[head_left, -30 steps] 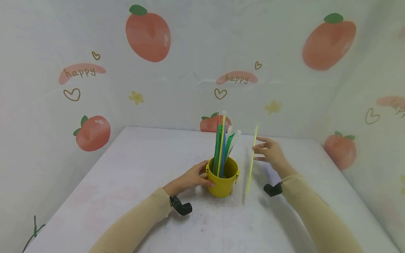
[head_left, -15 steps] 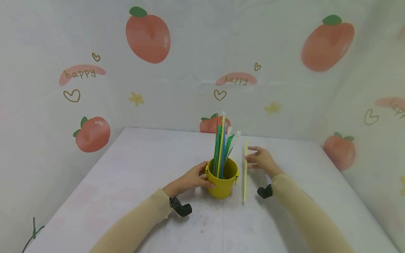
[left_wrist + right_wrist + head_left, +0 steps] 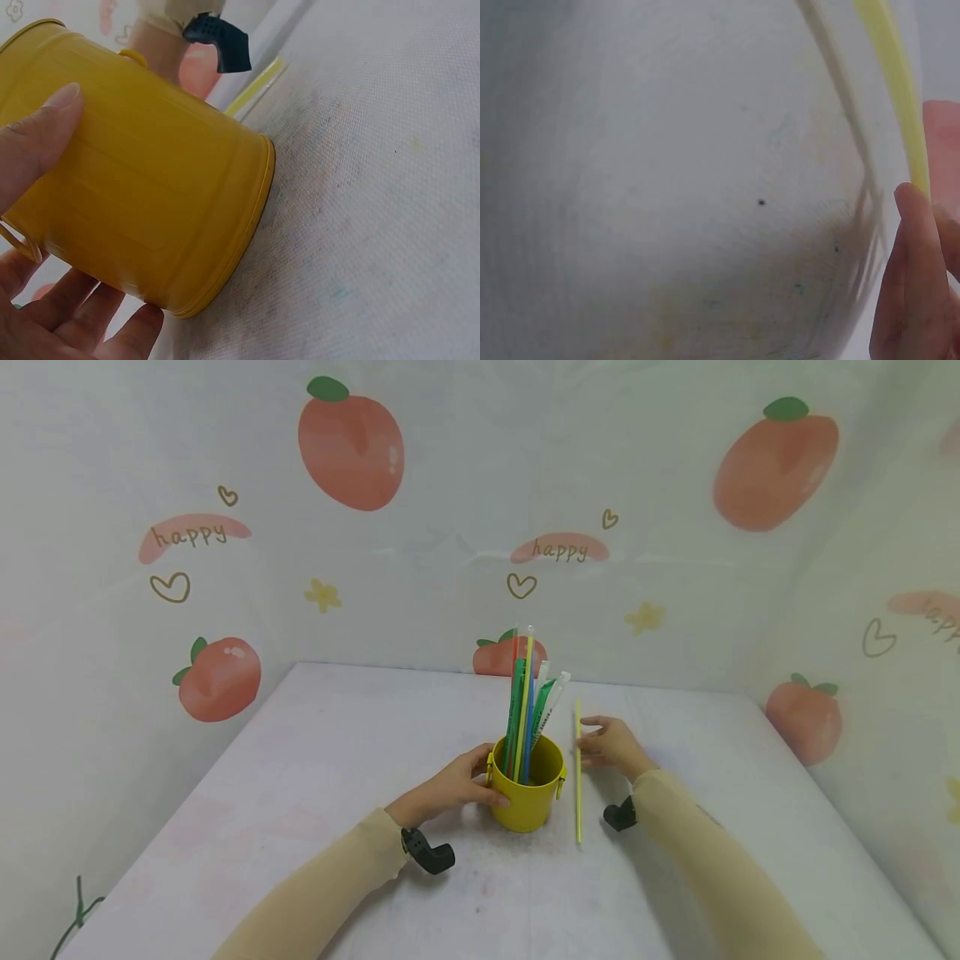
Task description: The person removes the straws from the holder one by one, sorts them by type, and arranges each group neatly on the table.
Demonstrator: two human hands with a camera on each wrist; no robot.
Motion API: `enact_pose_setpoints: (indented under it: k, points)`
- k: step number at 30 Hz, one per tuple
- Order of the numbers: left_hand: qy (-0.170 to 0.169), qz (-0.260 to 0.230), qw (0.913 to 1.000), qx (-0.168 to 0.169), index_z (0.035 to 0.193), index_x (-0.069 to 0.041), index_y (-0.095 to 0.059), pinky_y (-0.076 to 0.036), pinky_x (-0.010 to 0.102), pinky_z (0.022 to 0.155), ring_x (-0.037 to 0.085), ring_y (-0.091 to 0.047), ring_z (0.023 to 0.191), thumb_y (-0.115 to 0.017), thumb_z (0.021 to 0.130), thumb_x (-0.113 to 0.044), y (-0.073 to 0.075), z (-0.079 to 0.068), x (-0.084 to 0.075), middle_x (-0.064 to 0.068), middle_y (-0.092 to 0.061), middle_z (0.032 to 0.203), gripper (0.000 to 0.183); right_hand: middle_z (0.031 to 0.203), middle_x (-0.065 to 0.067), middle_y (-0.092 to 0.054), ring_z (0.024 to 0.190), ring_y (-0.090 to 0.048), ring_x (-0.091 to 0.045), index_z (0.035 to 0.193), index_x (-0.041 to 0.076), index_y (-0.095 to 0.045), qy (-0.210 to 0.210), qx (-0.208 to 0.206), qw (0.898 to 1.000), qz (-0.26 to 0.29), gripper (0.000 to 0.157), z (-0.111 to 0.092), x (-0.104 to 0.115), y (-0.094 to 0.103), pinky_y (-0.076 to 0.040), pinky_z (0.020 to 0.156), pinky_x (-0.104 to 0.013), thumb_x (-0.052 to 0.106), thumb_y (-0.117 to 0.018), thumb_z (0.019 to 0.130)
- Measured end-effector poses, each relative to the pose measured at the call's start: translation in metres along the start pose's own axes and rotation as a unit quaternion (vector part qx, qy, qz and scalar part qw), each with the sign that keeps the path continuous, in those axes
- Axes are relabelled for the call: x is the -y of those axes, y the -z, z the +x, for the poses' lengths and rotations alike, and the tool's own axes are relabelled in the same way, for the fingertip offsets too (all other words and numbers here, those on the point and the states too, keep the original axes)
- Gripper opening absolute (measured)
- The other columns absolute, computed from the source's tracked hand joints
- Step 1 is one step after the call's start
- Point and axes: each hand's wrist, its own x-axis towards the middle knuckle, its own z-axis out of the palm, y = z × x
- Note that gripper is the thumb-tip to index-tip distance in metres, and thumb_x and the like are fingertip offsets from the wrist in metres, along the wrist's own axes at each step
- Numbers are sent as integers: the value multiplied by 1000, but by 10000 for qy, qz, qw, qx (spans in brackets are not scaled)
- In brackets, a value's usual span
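Note:
A small yellow bucket (image 3: 522, 806) stands upright on the table. My left hand (image 3: 455, 783) grips its left side, the thumb on the near wall and the other fingers around the far side, as the left wrist view (image 3: 41, 154) shows of the thumb. Several wrapped drinking straws (image 3: 523, 710), green, yellow, blue, red and white, stand in the bucket. To the right of it, my right hand (image 3: 611, 745) pinches one long yellow straw (image 3: 578, 802) between thumb and fingertips. In the right wrist view this straw (image 3: 896, 71) runs close over the table, beside its own shadow.
The white cloth-covered table (image 3: 360, 727) reaches back to a patterned curtain (image 3: 450, 485) with red fruit prints. Small ring handles (image 3: 561, 783) hang at the bucket's sides. A black camera mount (image 3: 619, 815) sits on the right wrist, another (image 3: 431, 852) on the left.
My right hand has moved left and down toward the bucket with the yellow straw, which now stands nearer the table and straighter in view. The left hand and bucket have stayed in place.

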Motion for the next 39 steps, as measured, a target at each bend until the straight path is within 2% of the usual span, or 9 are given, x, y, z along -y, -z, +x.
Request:
enact_pose_setpoints:
  k: [14,28,34,39]
  points:
    - [48,-4,10000,-18,145,-15,-39,-18,59,117,29,-35,141,-80,79,-19,1,0,0,3,-45,147,77,110,-19,-60,67,-63,-12,142,0,-43,-202,-145,9991,-329,61,9,-5,-6,-60,65,-29,0,-68,87]
    - [49,-12,10000,-18,147,-15,-36,-17,60,117,29,-34,142,-79,80,-19,0,-1,-2,3,-43,149,80,109,-17,-61,63,-64,-11,141,4,-45,-380,-201,9966,-709,60,16,-7,-6,-59,65,-27,4,-70,86]
    - [51,-23,10000,-23,146,-15,-38,-16,61,117,29,-34,142,-79,80,-18,0,-1,-1,2,-43,149,78,97,-13,-62,59,-62,-11,140,3,-46,-279,-187,9973,-650,61,14,-9,-6,-59,61,-26,4,-72,85]
    - [43,-20,10000,3,146,-16,-37,-19,59,117,29,-33,142,-79,80,-19,0,-1,-1,3,-43,149,79,86,-9,-62,55,-61,-10,140,3,-46,-255,-196,9962,-814,61,13,-8,-6,-58,60,-25,5,-72,85]
